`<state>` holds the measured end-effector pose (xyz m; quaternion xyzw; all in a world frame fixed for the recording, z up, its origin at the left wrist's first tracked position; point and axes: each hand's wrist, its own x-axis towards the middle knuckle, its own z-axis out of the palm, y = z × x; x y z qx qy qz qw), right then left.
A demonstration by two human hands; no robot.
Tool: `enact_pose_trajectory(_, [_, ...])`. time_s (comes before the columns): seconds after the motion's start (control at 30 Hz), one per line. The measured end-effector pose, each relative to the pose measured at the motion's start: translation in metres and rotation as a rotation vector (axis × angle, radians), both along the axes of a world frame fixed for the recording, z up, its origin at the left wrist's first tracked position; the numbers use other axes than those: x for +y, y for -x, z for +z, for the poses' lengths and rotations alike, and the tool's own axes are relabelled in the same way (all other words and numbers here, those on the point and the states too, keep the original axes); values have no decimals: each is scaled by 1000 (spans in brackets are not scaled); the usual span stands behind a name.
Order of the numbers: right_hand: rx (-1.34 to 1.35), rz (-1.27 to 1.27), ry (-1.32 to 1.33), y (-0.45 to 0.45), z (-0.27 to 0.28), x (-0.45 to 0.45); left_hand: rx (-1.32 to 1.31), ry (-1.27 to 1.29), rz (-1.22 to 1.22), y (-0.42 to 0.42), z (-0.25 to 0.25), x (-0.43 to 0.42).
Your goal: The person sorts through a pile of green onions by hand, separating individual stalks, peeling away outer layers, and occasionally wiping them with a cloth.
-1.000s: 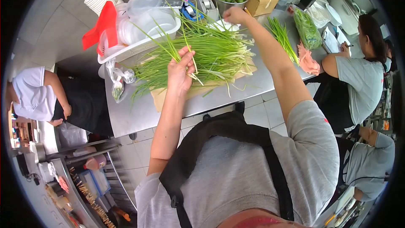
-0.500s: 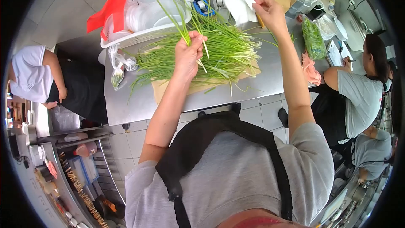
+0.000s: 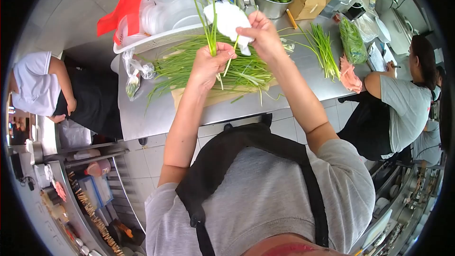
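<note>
My left hand [image 3: 213, 64] is closed round a few long chives [image 3: 212, 33], their green tips pointing up and away. Pinched in my right hand [image 3: 264, 37] is a white paper towel [image 3: 228, 18], which hangs over toward the left hand. One stalk runs between the fingers of both hands; whether the towel wraps it is hidden. Beneath them a large pile of chives [image 3: 175, 68] lies on brown paper [image 3: 208, 103], pale ends mostly to the right. Farther right, a smaller bunch of chives [image 3: 325, 50] rests on the steel table [image 3: 151, 122].
A white basket [image 3: 163, 39] of clear plastic containers stands at the back left. At the back are a metal pot [image 3: 272, 8] of limes and a cardboard box [image 3: 308, 1]. Bagged greens [image 3: 352, 42] lie at right, near a person writing [image 3: 403, 99]. Another person [image 3: 42, 83] stands left.
My right hand has come left and nearer with the towel, meeting the chives beside my left hand. The small bunch and the limes, earlier mostly hidden by the arm and towel, now show.
</note>
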<state>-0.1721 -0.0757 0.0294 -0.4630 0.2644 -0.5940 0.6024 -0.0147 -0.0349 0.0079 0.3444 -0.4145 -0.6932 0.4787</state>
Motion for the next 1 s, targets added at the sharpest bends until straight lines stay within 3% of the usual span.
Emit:
enact_pose_trajectory(0.1, [-110, -79, -12, 19, 17, -20, -49, -4, -102, -12, -6, 5])
enact_pose_trajectory(0.17, [-224, -289, 45, 35, 36, -27, -62, -34, -87, -20, -14, 9])
enact_pose_trajectory(0.27, [-141, -596, 256, 64, 46, -29, -105, -66, -39, -30, -22, 11])
enact_pose_trajectory(0.3, [-140, -592, 257, 63, 41, -24, -134, -66, -2, -32, -23, 11])
enact_pose_trajectory(0.37, [284, -582, 134, 60, 21, -16, -215, -10, 45, -27, -16, 10])
enact_pose_trajectory(0.43, [426, -430, -28, 31, 5, 4, -300, 48, 87, -18, -19, 2])
enact_pose_trajectory(0.5, [366, -239, -183, 8, -5, 20, -441, 375, 236, -6, -34, -9])
enact_pose_trajectory(0.57, [268, -49, -269, -5, -4, 32, -551, 374, 205, 0, -23, -7])
enact_pose_trajectory(0.63, [14, 173, -271, -7, -1, 40, -826, 493, 215, 5, -12, -3])
enact_pose_trajectory(0.7, [-10, 129, -245, -10, 1, 44, -835, 492, 198, 6, 1, 2])
enact_pose_trajectory(0.77, [-29, 86, -220, -10, 0, 44, -1004, 464, 106, 7, 9, 7])
enact_pose_trajectory(0.87, [20, 138, -175, -9, -4, 40, -964, 538, -57, 8, 12, 14])
enact_pose_trajectory(1.0, [-114, -12, -204, 1, -8, 12, -1087, 625, 9, 4, -9, 11])
